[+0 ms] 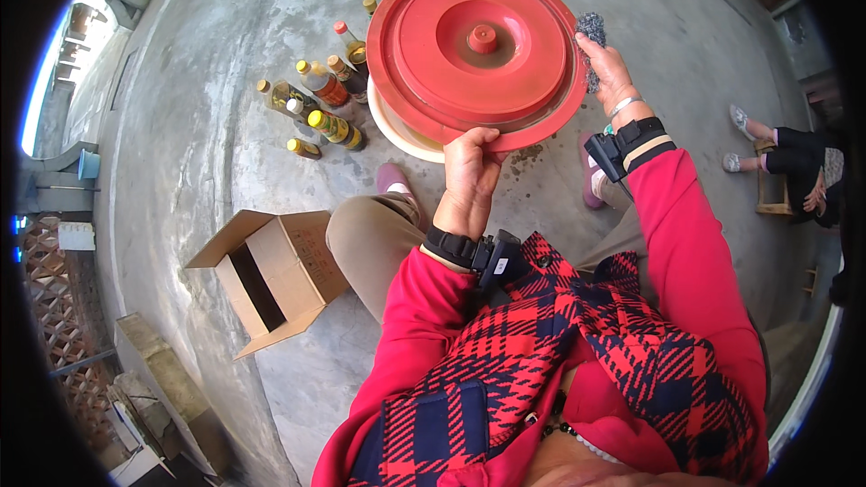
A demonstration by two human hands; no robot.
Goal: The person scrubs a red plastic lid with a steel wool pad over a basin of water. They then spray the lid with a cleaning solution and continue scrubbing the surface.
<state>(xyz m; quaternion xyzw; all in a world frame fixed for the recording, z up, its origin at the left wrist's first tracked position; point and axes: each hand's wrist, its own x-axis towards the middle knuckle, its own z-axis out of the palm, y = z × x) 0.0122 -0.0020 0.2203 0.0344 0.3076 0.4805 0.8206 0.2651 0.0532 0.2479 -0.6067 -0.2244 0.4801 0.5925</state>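
Note:
A round red plastic lid (419, 47) with a central knob is held up at the top middle. My left hand (471, 172) pinches its near rim, thumb on top. At the lid's right edge my right hand (607, 71) holds a grey scouring pad (591, 28); whether its fingers also support the lid is hidden. Below the lid, mostly covered by it, is a pale basin (394, 130). Several bottles with sauces or oils, among them a yellow-capped bottle (338, 131) and a red-capped bottle (353, 47), stand on the concrete floor left of the basin.
An open cardboard box (281, 264) lies on the floor by my left knee. Water spots mark the floor beneath the lid. Another person (798, 152) sits on a wooden stool (772, 193) at the far right. A low concrete ledge (169, 385) runs at the lower left.

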